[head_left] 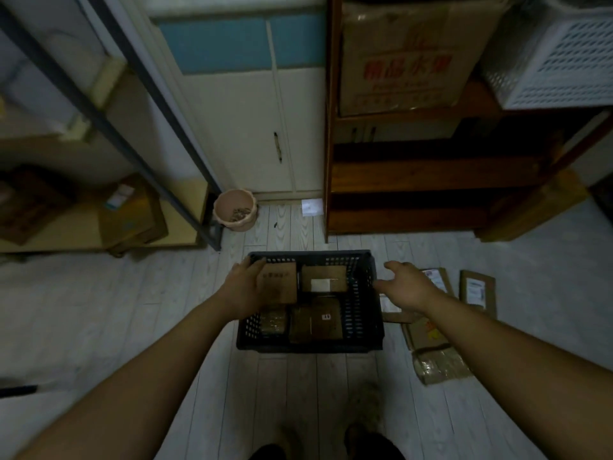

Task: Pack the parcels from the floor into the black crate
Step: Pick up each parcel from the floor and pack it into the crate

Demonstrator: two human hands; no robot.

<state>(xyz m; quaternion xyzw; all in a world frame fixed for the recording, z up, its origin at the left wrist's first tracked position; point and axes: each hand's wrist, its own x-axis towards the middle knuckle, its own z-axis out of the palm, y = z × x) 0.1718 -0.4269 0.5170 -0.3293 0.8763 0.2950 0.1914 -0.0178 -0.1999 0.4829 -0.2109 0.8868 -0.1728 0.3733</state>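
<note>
A black perforated crate (363, 313) stands on the pale floor in front of me. Inside lie several brown parcels, among them one with a white label (326, 278) and a flat one with a small sticker (318, 322). My left hand (243, 287) grips a brown cardboard parcel (280, 283) over the crate's far left corner. My right hand (406, 288) hovers with fingers spread just right of the crate, holding nothing. Under and beyond it, several parcels lie on the floor: a flat envelope (477, 292), a brown one (426, 335) and a taped one (441, 365).
A dark wooden shelf unit (431, 180) with a cardboard box and a white basket (557, 61) stands behind the crate on the right. A pink bucket (235, 210) sits by a cream cabinet. A metal rack (99, 210) with boxes is on the left.
</note>
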